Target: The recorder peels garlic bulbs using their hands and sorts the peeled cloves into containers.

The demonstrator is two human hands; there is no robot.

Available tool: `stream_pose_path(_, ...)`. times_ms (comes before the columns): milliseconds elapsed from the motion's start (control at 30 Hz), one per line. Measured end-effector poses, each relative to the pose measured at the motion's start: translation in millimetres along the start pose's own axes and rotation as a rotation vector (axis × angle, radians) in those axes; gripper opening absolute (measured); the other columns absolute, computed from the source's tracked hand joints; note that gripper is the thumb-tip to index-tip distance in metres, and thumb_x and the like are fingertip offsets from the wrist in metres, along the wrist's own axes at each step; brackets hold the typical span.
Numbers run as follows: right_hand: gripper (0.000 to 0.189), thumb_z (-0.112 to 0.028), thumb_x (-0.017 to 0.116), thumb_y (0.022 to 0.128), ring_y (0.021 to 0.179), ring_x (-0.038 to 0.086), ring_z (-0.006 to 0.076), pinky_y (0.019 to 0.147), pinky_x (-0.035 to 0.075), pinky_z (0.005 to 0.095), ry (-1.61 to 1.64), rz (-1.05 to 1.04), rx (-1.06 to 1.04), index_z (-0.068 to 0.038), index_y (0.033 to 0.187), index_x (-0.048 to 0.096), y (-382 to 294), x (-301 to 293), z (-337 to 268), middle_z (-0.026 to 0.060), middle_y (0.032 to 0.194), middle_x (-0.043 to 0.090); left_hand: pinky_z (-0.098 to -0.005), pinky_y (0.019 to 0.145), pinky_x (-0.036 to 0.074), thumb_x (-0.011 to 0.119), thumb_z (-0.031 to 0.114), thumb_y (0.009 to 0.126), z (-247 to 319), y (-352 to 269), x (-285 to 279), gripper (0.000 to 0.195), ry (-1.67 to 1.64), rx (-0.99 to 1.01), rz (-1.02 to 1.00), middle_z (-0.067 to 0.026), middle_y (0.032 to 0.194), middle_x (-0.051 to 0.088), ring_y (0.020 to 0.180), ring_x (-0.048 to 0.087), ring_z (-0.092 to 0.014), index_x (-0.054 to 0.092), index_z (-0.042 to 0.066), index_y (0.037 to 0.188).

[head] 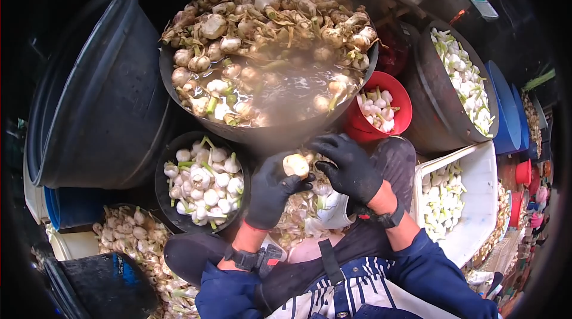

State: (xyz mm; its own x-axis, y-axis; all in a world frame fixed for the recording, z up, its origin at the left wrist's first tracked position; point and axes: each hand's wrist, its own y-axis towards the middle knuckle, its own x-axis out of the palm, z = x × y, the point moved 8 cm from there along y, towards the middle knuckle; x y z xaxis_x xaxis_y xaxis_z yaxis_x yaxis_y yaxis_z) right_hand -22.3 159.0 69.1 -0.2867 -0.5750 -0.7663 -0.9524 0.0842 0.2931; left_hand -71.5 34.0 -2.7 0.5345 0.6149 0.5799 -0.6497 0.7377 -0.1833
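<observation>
My left hand (270, 189), in a black glove, grips a garlic bulb (296, 166) whose pale, flat face is turned up. Just to its right, my gloved right hand (351, 169) has its fingers spread and curved, with nothing seen in them. Both hands are over my lap, close to the near wall of a large dark tub (263, 135). Unpeeled garlic bulbs (246, 28) are heaped at the tub's back, and others float in its murky water (295, 84). Loose garlic skins (297, 216) lie beneath my hands.
At left stand a black bowl of cleaned garlic (201, 182) and a tall dark tub (107, 77). Rightward are a red bucket (400, 91) with garlic, a white plastic bin (480, 211) and a dark barrel (429, 77) full of bulbs. More garlic (138, 234) lies at lower left.
</observation>
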Motion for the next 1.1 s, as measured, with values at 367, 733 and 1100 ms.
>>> stream_pose_path(367,0.012,-0.008,0.072,0.067,0.068,0.063,0.0272,0.060,0.050,0.0356,-0.003,0.286,0.229,-0.006,0.078,0.069,-21,19,-15,0.0093,0.074,0.065,-0.0284,0.074,0.051,0.074,-0.003,0.071,-1,-12,-26,0.037,0.521,0.346,0.383,-0.0083,0.098,0.060,0.091,0.060,-0.015,0.058,0.000,0.105)
stream_pose_path(733,0.010,-0.010,0.068,0.068,0.058,0.065,0.0230,0.057,0.049,0.0308,0.298,0.257,0.541,-0.002,0.073,0.067,-39,27,35,0.0139,0.067,0.065,-0.0287,0.074,0.053,0.072,-0.001,0.074,-8,-5,-21,0.035,0.526,0.080,0.075,-0.0079,0.097,0.061,0.085,0.061,-0.014,0.056,-0.001,0.104)
stream_pose_path(1100,0.026,-0.011,0.070,0.078,0.095,0.064,0.0279,0.083,0.049,0.0353,0.450,0.120,0.232,-0.003,0.103,0.068,-35,10,23,0.0142,0.097,0.067,-0.0277,0.073,0.054,0.063,0.004,0.083,-14,-6,-12,0.036,0.201,-0.109,-0.109,-0.0104,0.106,0.059,0.085,0.063,-0.017,0.054,-0.003,0.117)
